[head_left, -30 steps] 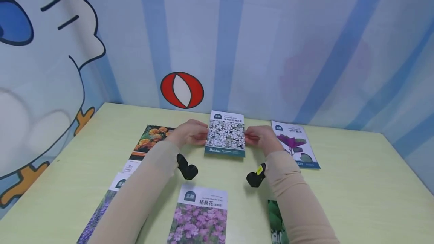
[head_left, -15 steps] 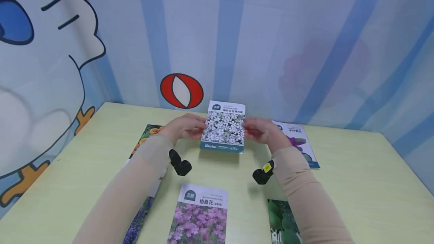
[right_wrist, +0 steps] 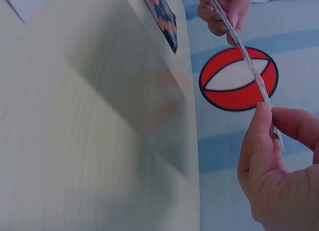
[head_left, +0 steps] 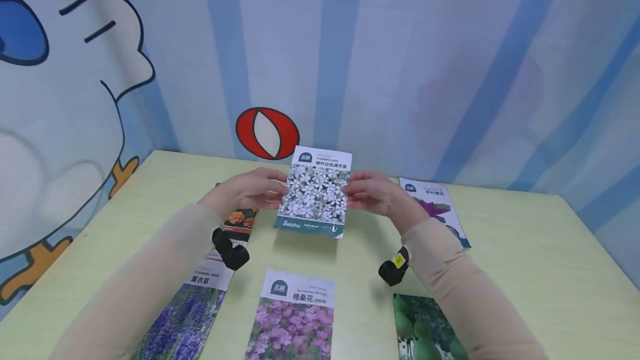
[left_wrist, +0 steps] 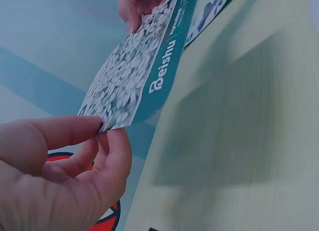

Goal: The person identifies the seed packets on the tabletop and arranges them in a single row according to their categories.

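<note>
A seed packet (head_left: 316, 193) with white flowers and a teal lower band is held up off the table, tilted toward the head camera. My left hand (head_left: 250, 189) pinches its left edge between thumb and fingers, as the left wrist view shows with the packet (left_wrist: 134, 66) slightly bent. On the opposite edge, my right hand (head_left: 375, 196) pinches it too; the right wrist view catches the packet (right_wrist: 249, 61) nearly edge-on between thumb and fingers. Its shadow falls on the table beneath.
Other seed packets lie around: pink flowers (head_left: 292, 321) at front centre, lavender (head_left: 185, 318) and orange flowers (head_left: 241, 220) at left, a purple-leaved plant (head_left: 437, 207) at right, a green one (head_left: 422, 326) front right. A striped cloth wall (head_left: 385, 71) stands behind the table (head_left: 530, 260).
Both hands have raised the white-flower packet off the table, then shifted it slightly left. The left forearm has swung left, so more of the lavender packet shows.
</note>
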### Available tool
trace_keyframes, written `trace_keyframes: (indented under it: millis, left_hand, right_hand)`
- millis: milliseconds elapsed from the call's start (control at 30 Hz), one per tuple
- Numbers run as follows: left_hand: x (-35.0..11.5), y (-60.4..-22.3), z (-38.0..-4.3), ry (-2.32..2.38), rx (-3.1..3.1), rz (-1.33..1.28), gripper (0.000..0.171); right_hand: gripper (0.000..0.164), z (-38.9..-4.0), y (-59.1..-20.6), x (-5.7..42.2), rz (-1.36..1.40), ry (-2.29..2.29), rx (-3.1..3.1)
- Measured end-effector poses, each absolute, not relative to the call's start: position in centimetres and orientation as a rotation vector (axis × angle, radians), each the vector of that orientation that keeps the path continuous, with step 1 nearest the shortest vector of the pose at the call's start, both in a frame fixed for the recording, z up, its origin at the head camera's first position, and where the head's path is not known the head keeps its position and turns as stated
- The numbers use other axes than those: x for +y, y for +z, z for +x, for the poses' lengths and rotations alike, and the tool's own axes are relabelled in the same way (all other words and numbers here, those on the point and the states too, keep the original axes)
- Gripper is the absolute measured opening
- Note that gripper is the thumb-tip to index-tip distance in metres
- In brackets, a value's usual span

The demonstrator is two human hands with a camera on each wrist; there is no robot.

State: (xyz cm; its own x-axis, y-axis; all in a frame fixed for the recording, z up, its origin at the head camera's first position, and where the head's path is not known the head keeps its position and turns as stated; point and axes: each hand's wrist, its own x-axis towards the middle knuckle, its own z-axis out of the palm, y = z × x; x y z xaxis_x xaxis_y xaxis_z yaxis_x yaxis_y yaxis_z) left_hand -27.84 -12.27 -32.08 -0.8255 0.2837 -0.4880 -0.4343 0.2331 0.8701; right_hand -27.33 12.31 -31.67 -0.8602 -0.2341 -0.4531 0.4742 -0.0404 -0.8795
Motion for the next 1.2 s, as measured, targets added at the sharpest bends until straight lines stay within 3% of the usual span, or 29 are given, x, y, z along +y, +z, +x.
trace_keyframes:
  millis: [567, 1200]
  left_hand:
    - [-16.1, -33.6, -25.8, 1.624, 1.906, -0.134, 0.047]
    - [-17.4, -35.1, -25.3, 1.111, 2.485, 0.102, 0.013]
  right_hand:
    - [0.023, -26.6, -33.7, 8.7, 0.231, -1.804, 1.862]
    - [0.026, -26.0, -36.0, 6.3, 0.265, -1.641, 2.041]
